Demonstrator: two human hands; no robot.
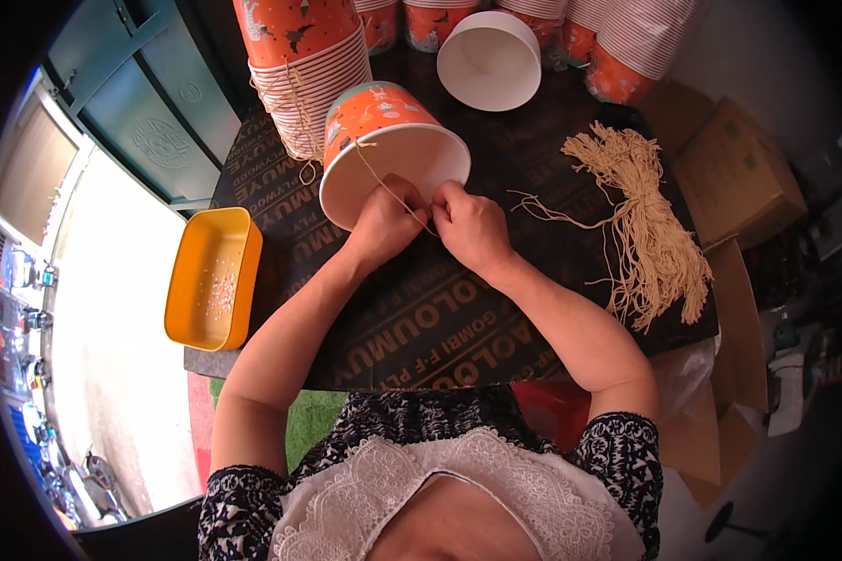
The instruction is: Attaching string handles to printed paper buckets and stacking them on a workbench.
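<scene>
An orange patterned paper bucket (384, 114) lies tilted on the table with its white open mouth facing me. A thin beige string (372, 170) runs from the bucket's upper left rim down across the mouth to my fingers. My left hand (389, 221) is closed at the lower part of the mouth, with the string across its fingers. Beside it, at the lower right rim, my right hand (473, 224) pinches the string's lower end. The fingertips nearly meet, and the exact grip between them is hidden.
A tall stack of orange buckets (307, 93) with strings stands behind left. A white-lined bucket (489, 62) lies at the back, near more stacks (641, 42). The dark table (384, 346) also bears a yellow tray (170, 304) with small bits and a bundle of strings (650, 229). Cardboard boxes (744, 178) stand right.
</scene>
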